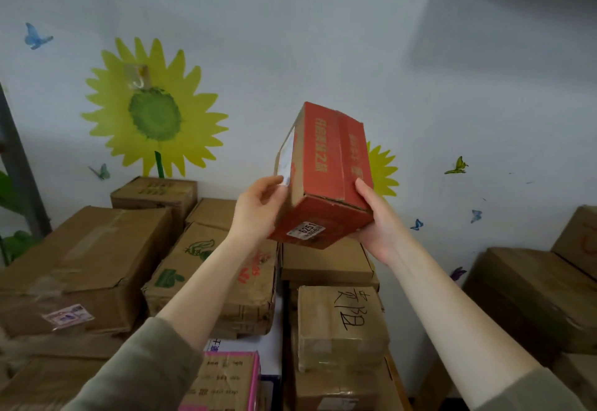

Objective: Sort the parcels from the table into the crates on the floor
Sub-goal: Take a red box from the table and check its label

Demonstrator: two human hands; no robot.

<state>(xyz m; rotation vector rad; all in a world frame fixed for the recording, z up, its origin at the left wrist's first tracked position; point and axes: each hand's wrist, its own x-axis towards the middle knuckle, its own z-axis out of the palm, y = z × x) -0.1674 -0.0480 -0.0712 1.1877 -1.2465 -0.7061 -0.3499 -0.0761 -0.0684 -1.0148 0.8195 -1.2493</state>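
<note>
Pale wall (290,38) with a painted sunflower (155,113) backs a pile of brown cartons (87,268). The left hand (258,207) curls its fingers and thumb against the labelled side of the red carton (323,178), which hangs clear above the pile, tilted with its far end up. The right hand (378,220) cups the near right corner, thumb on top and fingers beneath. Both grips sit at the near end, so the raised far end could tip away and slip onto the cartons below. No crate shows, so a turn floorward risks clipping the right-hand stack (533,291).
</note>
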